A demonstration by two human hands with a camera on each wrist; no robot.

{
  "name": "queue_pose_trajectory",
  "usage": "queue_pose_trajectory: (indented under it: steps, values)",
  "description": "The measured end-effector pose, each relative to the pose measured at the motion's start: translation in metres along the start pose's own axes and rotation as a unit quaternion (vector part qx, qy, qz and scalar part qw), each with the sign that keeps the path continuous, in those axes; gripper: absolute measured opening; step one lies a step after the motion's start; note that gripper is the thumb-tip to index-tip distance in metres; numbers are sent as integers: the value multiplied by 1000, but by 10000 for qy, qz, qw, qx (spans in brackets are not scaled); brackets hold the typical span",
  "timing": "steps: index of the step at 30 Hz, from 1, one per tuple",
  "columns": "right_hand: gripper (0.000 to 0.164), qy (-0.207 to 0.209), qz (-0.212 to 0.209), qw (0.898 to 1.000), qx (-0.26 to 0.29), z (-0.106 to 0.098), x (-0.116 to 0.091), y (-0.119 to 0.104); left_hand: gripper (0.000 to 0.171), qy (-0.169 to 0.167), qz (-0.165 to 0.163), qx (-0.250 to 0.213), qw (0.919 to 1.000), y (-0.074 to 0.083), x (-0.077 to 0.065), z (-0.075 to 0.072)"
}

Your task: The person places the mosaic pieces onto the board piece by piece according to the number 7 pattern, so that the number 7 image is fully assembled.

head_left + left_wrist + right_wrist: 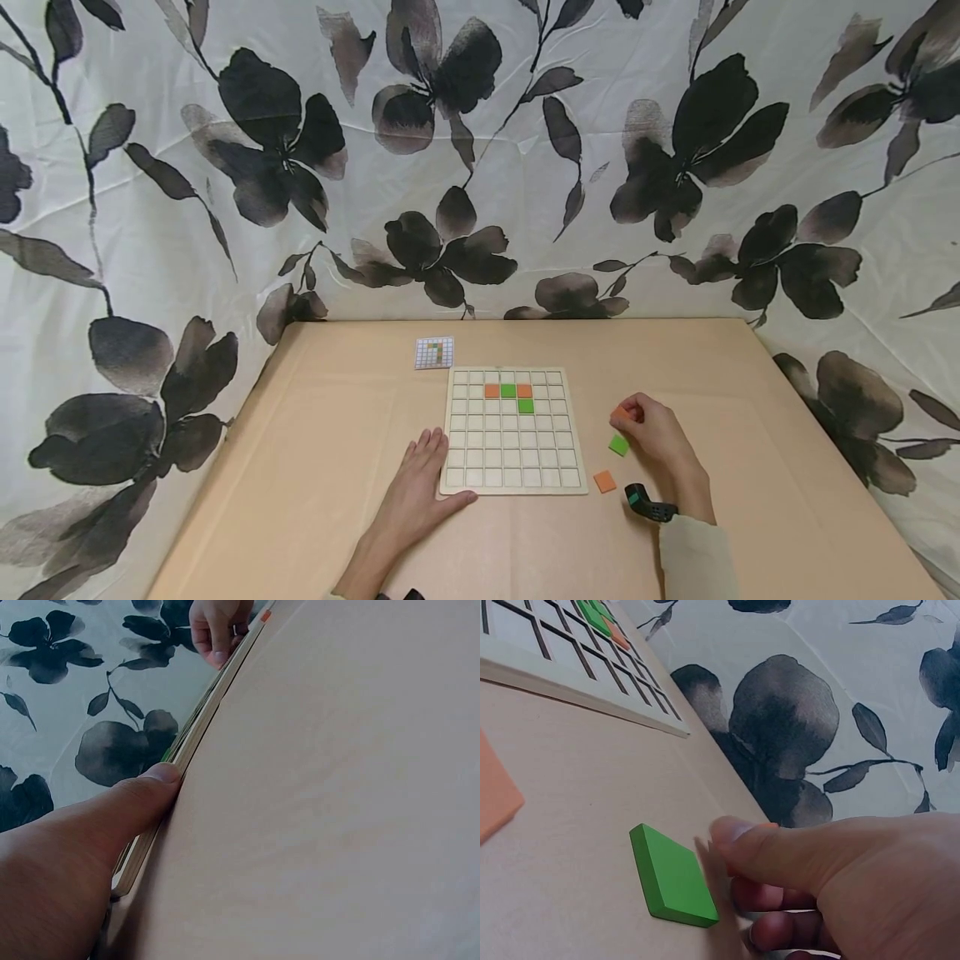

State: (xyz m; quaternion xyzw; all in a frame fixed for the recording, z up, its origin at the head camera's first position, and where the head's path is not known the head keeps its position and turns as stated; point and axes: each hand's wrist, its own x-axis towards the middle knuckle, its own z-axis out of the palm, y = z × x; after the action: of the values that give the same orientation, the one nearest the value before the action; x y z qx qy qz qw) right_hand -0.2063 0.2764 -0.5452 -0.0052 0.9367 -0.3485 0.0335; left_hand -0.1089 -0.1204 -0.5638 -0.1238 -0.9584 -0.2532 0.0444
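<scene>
Right hand pinches orange tile: grip edges only, lower flat. Left hand, fingers straight, should brace board.

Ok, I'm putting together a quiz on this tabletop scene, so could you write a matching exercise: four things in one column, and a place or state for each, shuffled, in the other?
Column one
1. Left hand
2. Right hand
3. Small grid card
4. Loose green tile

Column two
A. Pinches an orange tile
B. By the far left corner of the board
C. Flat, right of the board
D. Touches the board's edge

Pairs: 1-D, 2-A, 3-B, 4-C
</scene>
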Motion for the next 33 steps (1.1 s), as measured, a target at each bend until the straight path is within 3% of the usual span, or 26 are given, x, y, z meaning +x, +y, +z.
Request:
queue_pose_trajectory:
  steps: [19, 33]
  values:
    - [34, 283, -104, 9995, -77, 0, 4, -7, 101, -37, -27, -39, 10000, 0, 1, -2]
    - [36, 394, -48, 9990, 201, 1, 3, -17, 101, -19, 8, 8, 10000, 0, 2, -4]
